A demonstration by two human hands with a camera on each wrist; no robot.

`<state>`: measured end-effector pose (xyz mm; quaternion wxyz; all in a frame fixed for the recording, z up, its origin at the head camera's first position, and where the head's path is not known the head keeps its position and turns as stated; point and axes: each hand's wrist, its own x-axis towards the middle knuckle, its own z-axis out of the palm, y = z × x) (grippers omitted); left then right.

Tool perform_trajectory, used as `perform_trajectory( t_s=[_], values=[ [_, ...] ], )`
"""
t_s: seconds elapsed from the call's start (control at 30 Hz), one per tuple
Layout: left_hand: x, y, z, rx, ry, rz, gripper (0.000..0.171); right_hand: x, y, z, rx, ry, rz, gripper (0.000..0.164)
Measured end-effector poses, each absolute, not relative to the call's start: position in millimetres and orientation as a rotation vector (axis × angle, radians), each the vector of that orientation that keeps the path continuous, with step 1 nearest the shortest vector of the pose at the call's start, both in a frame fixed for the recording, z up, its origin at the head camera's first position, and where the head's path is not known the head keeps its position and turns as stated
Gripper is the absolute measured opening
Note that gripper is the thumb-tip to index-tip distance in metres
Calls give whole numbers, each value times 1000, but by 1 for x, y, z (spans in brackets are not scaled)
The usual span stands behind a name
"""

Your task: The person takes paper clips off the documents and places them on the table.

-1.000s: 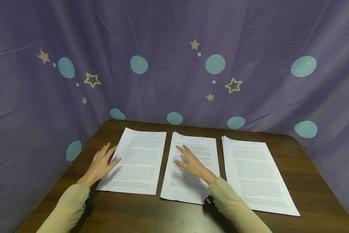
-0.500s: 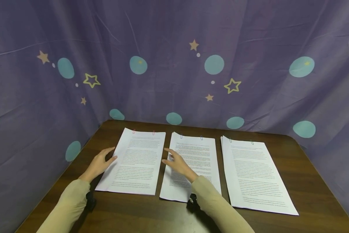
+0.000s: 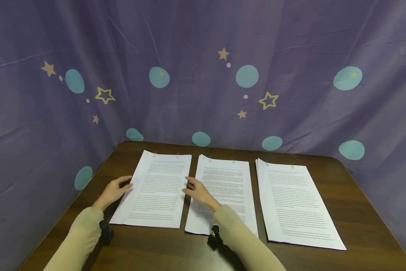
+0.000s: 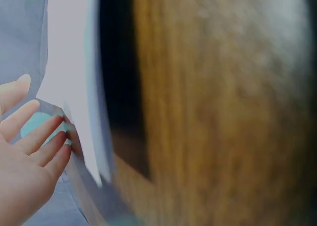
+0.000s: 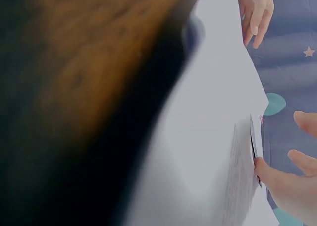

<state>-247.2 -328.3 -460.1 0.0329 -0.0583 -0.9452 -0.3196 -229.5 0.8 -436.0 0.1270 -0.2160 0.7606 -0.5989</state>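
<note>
The red-clipped paper stack point(image 3: 157, 190) lies flat on the tabletop point(image 3: 148, 246), with the left hand point(image 3: 113, 191) at its left edge and the right hand point(image 3: 199, 192) at its right edge. Both hands have loosely bent, parted fingers that grip nothing. Right of that stack come the blue-clipped stack point(image 3: 223, 188), just beside it, and the green-clipped stack point(image 3: 299, 205), farther off.

Loose lower corners look like the weak point: the red paper clips point(image 3: 177, 156) sit only along the stack's top edge, so uneven side pressure could fan or buckle the sheets. The right hand, partly over the blue-clipped stack, might also drag its top page.

Only the head view gives the whole row and every clip colour. The left wrist view adds the palm side of the left hand; the right wrist view puts a right fingertip against a dark gap along a paper edge, though contact is unclear.
</note>
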Motion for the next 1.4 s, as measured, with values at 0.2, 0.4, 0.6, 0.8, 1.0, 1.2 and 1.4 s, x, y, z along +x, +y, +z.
perform_trajectory(
  t_s=[0.2,0.4,0.6,0.8,1.0,1.2,1.4],
  values=[
    [-249,-326,-458,-182,-2892,-1107,44,-241,-9,-457,-604,2279,-1693,50],
    [-248,-324,-458,-88,-2835,-1310,43,-242,-11,-463,-513,2250,-1680,50],
    [-251,-324,-460,57,-2733,-1521,44,-242,-11,-465,-503,2274,-1679,49],
    [-253,-323,-459,87,-2712,-1613,46,-242,-10,-464,-478,2275,-1697,47],
    [-251,-321,-456,207,-2680,-1658,47,-241,-9,-465,-452,2284,-1709,45],
    [-247,-328,-453,305,-2539,-1788,48,-241,-8,-467,-416,2221,-1766,43],
    [-241,-331,-449,332,-2414,-1900,48,-240,-8,-465,-427,2232,-1798,44]
  ],
)
